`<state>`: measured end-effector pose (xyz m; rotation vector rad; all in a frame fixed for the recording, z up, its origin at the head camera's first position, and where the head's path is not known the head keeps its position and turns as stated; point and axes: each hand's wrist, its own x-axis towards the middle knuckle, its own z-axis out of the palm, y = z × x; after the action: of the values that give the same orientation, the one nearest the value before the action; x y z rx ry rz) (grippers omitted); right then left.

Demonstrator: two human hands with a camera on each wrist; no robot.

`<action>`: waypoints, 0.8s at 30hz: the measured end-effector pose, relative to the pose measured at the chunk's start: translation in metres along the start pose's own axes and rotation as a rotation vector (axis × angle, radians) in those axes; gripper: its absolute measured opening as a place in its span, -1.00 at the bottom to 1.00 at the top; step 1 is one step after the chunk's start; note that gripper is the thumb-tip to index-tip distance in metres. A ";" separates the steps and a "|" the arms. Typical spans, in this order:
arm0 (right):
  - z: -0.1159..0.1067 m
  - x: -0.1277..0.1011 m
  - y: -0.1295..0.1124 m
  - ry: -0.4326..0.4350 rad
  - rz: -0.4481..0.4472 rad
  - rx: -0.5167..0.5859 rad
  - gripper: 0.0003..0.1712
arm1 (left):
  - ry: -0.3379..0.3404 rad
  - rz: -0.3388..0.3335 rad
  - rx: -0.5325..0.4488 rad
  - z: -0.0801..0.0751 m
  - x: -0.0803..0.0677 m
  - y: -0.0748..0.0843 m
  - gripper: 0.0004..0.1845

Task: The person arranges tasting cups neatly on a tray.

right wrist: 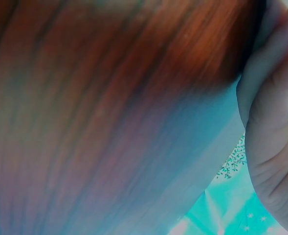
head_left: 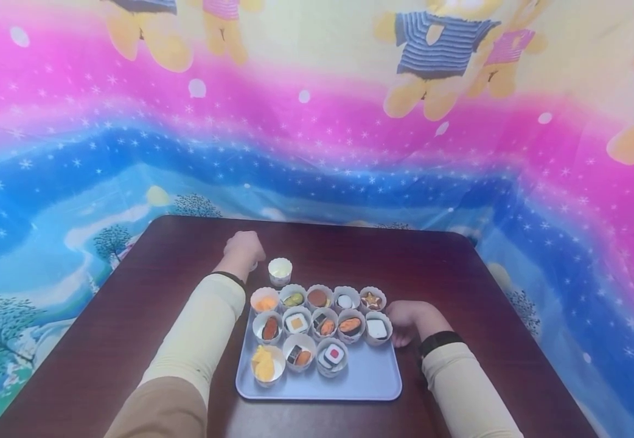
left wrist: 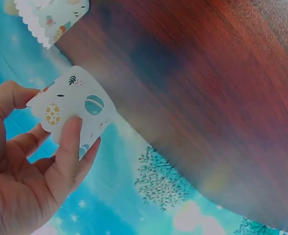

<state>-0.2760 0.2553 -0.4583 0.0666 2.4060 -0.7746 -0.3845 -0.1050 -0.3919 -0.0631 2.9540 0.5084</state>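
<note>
In the left wrist view my left hand grips a white paper cup with small printed patterns, thumb on one side and fingers on the other. The head view shows this hand from behind, over the far left of the table, and hides the held cup. Another paper cup with pale contents stands just right of it, behind the tray. My right hand rests by the right edge of the lavender tray, fingers loosely bent, close to a cup with a white piece.
Several paper cups with toy-like food pieces stand in rows on the tray, among them a cup with yellow pieces and one with a star. The dark wooden table ends at a printed cloth backdrop.
</note>
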 end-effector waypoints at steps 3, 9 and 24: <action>0.001 0.000 -0.001 0.004 0.000 -0.002 -0.62 | 0.004 0.015 0.015 -0.002 -0.001 0.003 -0.55; 0.002 -0.002 -0.001 0.006 0.005 0.015 -0.64 | 0.015 0.056 0.026 -0.007 -0.009 0.016 -0.53; 0.000 -0.004 -0.003 0.005 0.014 0.020 -0.68 | -0.015 0.339 0.152 -0.005 -0.063 0.081 -0.43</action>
<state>-0.2730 0.2531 -0.4546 0.0934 2.4007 -0.7930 -0.3284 -0.0290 -0.3516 0.4621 2.9877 0.3174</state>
